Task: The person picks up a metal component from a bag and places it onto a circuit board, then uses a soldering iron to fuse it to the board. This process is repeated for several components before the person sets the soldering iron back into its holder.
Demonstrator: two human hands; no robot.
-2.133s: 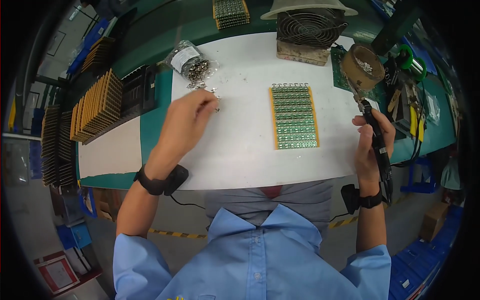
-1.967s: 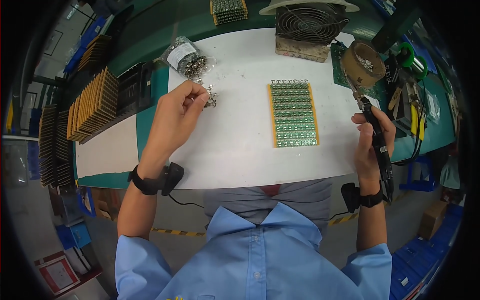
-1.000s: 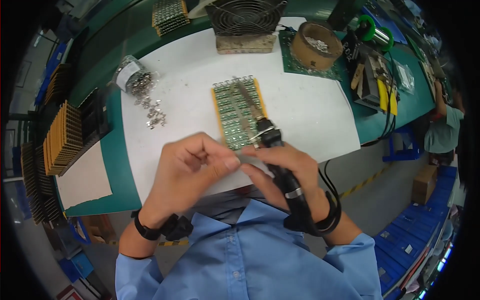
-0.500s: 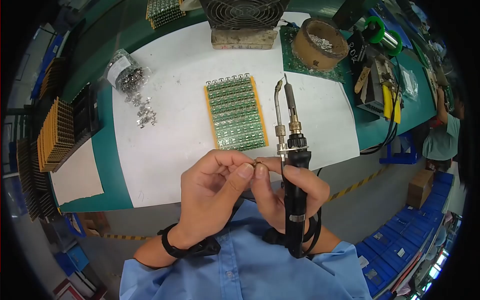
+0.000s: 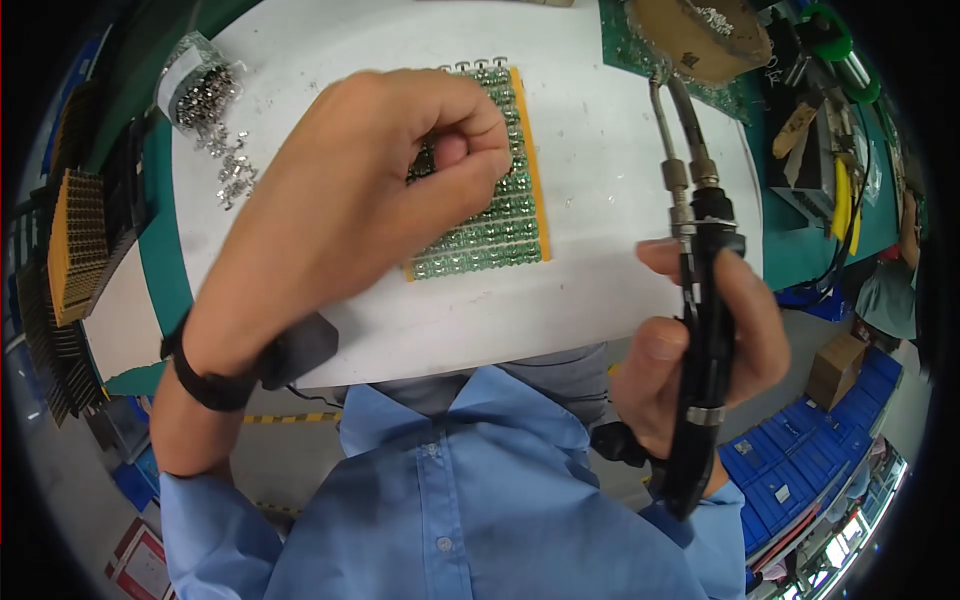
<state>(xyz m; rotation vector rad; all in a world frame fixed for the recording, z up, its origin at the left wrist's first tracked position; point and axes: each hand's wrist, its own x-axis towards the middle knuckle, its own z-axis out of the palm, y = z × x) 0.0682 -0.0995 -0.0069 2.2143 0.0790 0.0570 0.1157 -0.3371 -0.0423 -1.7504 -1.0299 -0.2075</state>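
My left hand [image 5: 395,180] is over the panel of small green circuit boards [image 5: 480,240] with orange side strips, covering its left and middle part. Thumb and index finger are pinched together above the boards; whatever is between the tips is too small to make out. On the right, my right hand [image 5: 752,325] grips the black handle of a soldering iron [image 5: 708,300]. The iron has a thin metal solder-feed tube [image 5: 668,140] alongside its barrel. Its tip points away from me, appearing beside the brown bowl's rim in this view.
Loose silvery metal parts [image 5: 236,175] spill from a clear plastic bag [image 5: 195,85] at the far left. A brown round bowl [image 5: 700,60] stands at the back right. Green solder spool [image 5: 830,40] and a grey box [image 5: 805,170] are beyond it. Stacked orange-edged panels [image 5: 78,250] stand left.
My hands have parted. The left hand moved up over the panel; the right moved rightward with the soldering iron. The small piece pinched between both hands earlier is no longer visible. The view has shifted.
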